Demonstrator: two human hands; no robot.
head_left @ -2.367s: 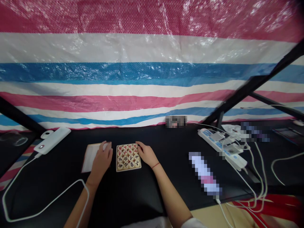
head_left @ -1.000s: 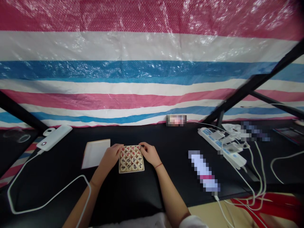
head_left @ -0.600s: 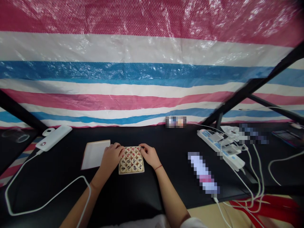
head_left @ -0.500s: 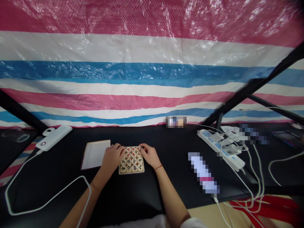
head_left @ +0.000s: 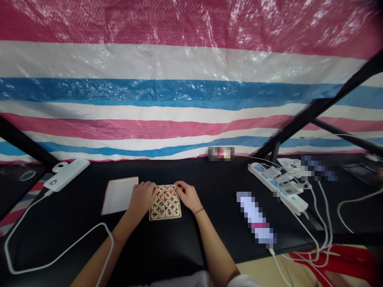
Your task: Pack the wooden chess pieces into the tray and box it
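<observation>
A shallow cream box [head_left: 165, 219] holds round Chinese chess pieces [head_left: 162, 203] in a grid, red characters in the far rows and black in the near ones. My left hand [head_left: 145, 196] rests over the box's far left corner, its fingers bent down onto the pieces there and hiding them. What its fingertips grip cannot be made out. At the far right corner my right hand [head_left: 187, 195] is closed on the edge of the box, thumb at the side. Left of the box lies the lid [head_left: 119, 196], its white inside facing up.
A white power bank [head_left: 67, 175] with a cable sits at the left on the black table [head_left: 221, 223]. To the right are a blurred-out phone-like thing [head_left: 255, 217], a power strip [head_left: 278, 187] with plugs, and several cables. A striped tarpaulin [head_left: 167, 91] hangs behind.
My left hand has left the lid for the box, which shifted slightly right. Its fingers then moved from the box's side over the far left pieces. My right hand has stayed at its corner.
</observation>
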